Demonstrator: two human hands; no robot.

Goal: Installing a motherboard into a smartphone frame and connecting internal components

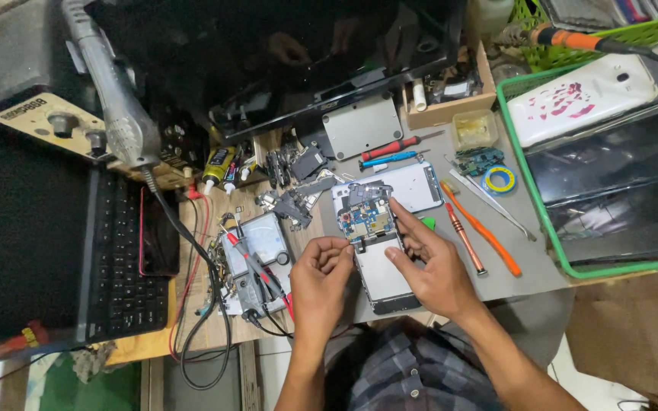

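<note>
An opened phone (378, 243) with its back cover removed is laid on the grey mat (527, 266) of the counter, directly in front of the person. Its long axis runs away from the body, slightly tilted, with the bare circuit board (363, 217) at the far end and the pale battery area nearer to the body. A second flat white part (413, 186) is seen just behind it, touching or nearly touching its far edge.

The left hand (321, 278) is placed at the left side of the phone; its thumb and forefinger are pinched together at the edge beside the board, but it cannot be told whether something small is held between them. The right hand (432, 262) is placed over the right side of the phone, its fingers partly spread, the forefinger stretched toward the board and the thumb resting on the pale area. Nothing is gripped by it; the phone is only touched. Both hands are equally near to the phone, one at each long side, and the board lies just ahead of both fingertips.

To the right, an orange prying tool (489, 236), a screwdriver (466, 240) and tweezers (493, 202) are laid on the mat, near but apart from the right hand. A multimeter (257, 262) with red probes is seen to the left of the left hand
</note>
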